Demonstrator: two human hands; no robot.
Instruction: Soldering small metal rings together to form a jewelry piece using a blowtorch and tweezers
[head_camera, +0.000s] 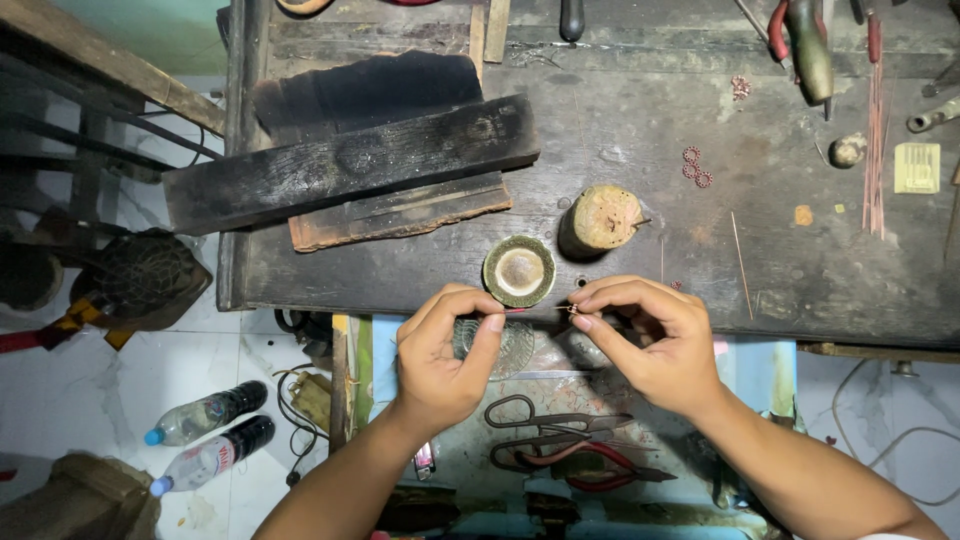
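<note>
both hands meet just in front of the near edge of a dark, scorched wooden workbench (620, 150). the left hand (445, 360) has thumb and forefinger pinched shut on one end of a thin copper-coloured wire (535, 310), and the right hand (650, 345) pinches a tiny metal piece (573, 309) at the wire's other end, the other fingers curled in. the piece is too small to make out its shape, so how far the shaping has got cannot be told — but a few small reddish rings (694, 168) already lie finished-looking on the bench, well apart from the hands, and a bundle of straight copper wires (877, 150) sits unused at the right. just beyond the hands stand a small round dish (519, 270) and a stubby wooden stump (603, 216); charred wooden blocks (350, 165) lie to the left. below the hands, in an open tray, rest black scissors (530, 412) and red-handled pliers (600, 465). the floor is pale tile, with two plastic bottles (205, 435) lying on it.
</note>
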